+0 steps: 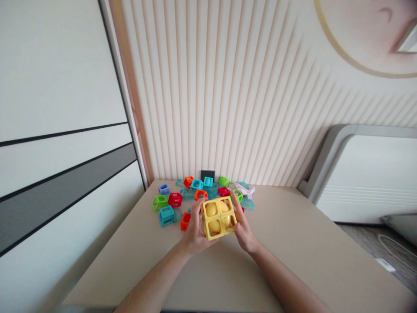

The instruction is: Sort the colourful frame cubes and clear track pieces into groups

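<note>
Gripping yellow block w/ L fingers (pixel 197 214) & R fingers (pixel 237 213), above table (pixel 289 226) nr colored cubes (pixel 175 199).

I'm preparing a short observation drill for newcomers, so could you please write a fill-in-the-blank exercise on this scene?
Between the left hand and the right hand is a block coloured ____. The block's face towards the camera has ____ large openings. At the table's far edge, by the ribbed wall, a small panel is coloured ____.

Missing words: yellow; four; black.
</note>
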{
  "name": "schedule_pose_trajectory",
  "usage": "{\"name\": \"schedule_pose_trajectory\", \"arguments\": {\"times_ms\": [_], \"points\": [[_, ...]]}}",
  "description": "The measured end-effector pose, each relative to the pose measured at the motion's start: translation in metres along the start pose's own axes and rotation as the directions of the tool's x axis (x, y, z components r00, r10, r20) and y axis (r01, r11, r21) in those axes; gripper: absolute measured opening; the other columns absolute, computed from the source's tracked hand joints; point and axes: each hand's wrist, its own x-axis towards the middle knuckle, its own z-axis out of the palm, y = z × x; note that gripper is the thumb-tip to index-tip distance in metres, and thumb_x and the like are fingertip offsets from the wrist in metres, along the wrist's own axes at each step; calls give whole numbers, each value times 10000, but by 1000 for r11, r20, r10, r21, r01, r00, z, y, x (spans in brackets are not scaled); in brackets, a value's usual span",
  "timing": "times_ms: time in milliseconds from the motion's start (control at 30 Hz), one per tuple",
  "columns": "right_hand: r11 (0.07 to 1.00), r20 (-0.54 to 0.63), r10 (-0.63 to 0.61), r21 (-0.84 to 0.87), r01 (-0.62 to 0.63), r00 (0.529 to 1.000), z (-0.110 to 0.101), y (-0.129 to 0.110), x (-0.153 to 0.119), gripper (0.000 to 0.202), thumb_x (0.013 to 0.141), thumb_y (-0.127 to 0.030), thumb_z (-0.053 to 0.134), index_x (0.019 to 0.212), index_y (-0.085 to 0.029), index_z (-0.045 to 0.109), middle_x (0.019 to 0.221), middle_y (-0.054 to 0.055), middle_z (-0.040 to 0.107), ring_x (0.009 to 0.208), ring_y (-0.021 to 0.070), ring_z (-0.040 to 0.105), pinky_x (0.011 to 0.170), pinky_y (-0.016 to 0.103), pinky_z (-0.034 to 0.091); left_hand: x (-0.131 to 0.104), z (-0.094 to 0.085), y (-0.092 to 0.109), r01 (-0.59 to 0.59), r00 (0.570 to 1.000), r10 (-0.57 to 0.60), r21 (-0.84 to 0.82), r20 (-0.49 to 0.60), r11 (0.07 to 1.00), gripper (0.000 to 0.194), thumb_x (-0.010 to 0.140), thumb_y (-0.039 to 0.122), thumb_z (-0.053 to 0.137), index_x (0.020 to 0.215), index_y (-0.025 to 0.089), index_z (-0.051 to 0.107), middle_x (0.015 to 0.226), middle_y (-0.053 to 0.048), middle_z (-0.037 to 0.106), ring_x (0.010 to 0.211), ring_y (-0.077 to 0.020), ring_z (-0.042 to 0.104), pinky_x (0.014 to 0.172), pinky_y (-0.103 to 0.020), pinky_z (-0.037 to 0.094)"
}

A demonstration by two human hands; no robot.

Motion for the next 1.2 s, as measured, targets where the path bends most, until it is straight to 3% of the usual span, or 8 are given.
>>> {"name": "schedule_pose_trajectory", "arguments": {"times_ms": [167,300,533,767,1200], "points": [[954,-17,216,215,-207,976,0,-9,8,896,831,-650,607,1551,-303,202,1435,113,524,1267,330,548,1025,502,467,0,-4,-1,-183,980,159,231,118,955,995,715,360,803,1484,237,183,1393,-201,461,1314,-390,475,1044,-569,459],[914,48,315,253,-316,948,-7,-10,10,837,792,-517,741,1494,-294,342,1307,100,618,1113,294,646,956,471,520,-1,-3,-4,-258,960,218,256,175,932,974,751,326,777,1498,244,159,1433,-196,432,1328,-381,467,1052,-543,469],[910,49,339,236,-341,940,-6,-14,12,799,751,-493,789,1422,-248,431,1175,88,674,984,262,683,904,447,544,0,-2,0,-218,972,180,284,152,934,937,763,348,760,1490,217,183,1413,-199,457,1325,-371,475,1041,-528,484],[931,28,306,200,-305,952,-7,-21,14,808,733,-507,801,1413,-255,445,1202,82,655,1015,251,659,925,427,528,1,-2,0,-213,972,177,274,152,938,915,757,352,765,1477,213,218,1386,-188,490,1300,-357,500,1036,-520,485],[893,61,383,231,-386,922,-9,-17,14,686,752,-487,788,1329,-246,507,1169,67,671,981,238,672,883,395,539,1,0,5,-175,982,140,339,124,925,916,748,349,761,1455,177,204,1345,-204,504,1271,-354,526,1019,-502,492]]}}
